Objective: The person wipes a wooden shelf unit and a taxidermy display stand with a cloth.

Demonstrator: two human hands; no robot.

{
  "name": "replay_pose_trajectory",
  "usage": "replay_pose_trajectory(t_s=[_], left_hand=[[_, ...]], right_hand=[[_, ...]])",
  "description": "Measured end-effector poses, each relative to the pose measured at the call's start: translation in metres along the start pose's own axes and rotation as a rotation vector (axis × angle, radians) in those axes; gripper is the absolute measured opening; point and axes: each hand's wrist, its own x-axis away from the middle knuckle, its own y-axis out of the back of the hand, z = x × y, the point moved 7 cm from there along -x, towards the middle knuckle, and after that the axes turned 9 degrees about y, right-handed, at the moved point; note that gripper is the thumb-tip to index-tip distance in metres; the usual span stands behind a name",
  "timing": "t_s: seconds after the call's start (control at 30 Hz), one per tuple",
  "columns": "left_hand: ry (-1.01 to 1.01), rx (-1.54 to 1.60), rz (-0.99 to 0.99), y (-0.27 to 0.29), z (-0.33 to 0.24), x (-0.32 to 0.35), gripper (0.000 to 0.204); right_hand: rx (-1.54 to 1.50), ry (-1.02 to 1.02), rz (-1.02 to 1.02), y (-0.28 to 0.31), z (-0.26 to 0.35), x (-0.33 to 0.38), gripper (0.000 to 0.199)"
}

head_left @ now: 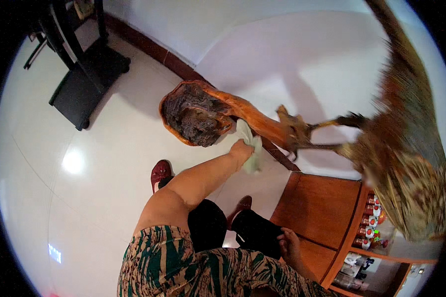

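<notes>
Left hand (241, 148) squeezing soft white cloth (250, 146) against hard, heavy carved wood root (203, 113). Cloth light, floppy; bunch middle. Right hand (288, 242) loose on leg, holding nothing.

Left hand (241, 148) pressing cloth (250, 144) on root carving (203, 114) ahead; right hand (288, 243) resting low beside cabinet (327, 208) (at right); stand (84, 74) sitting far left.

Left arm outstretched, left hand (241, 149) seemingly closed; right hand (288, 242) low, loose.
</notes>
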Motion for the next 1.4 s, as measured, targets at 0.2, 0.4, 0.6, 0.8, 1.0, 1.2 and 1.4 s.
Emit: replay_pose_trajectory(t_s=[0.2, 0.4, 0.6, 0.8, 1.0, 1.2, 1.4], left_hand=[[-0.093, -0.135, 0.25, -0.057, 0.002, 0.062, 0.062], [-0.139, 0.156, 0.537, -0.094, -0.019, 0.189, 0.046], [-0.193, 0.225, 0.691, -0.127, 0.02, 0.235, 0.044], [-0.136, -0.03, 0.611, -0.164, 0.067, 0.265, 0.054], [-0.396, -0.747, 0.434, -0.183, 0.107, 0.254, 0.04], [-0.142, -0.464, 0.36, -0.172, 0.115, 0.243, 0.038], [-0.111, -0.508, 0.31, -0.123, 0.098, 0.188, 0.038]], right_hand=[[-0.026, 0.202, 0.026, 0.02, -0.008, 0.006, 0.025], [-0.045, 0.343, 0.018, 0.014, -0.015, 0.001, 0.023], [-0.316, 0.3, 0.258, -0.01, -0.018, 0.013, 0.041], [-0.602, 0.355, 0.498, -0.054, 0.007, 0.065, 0.056], [-0.625, 0.371, 0.268, -0.044, -0.023, 0.056, 0.039], [-0.62, 0.566, -0.041, 0.06, -0.023, 0.08, 0.044], [0.091, 1.056, -0.928, 0.227, 0.06, 0.216, 0.048]])
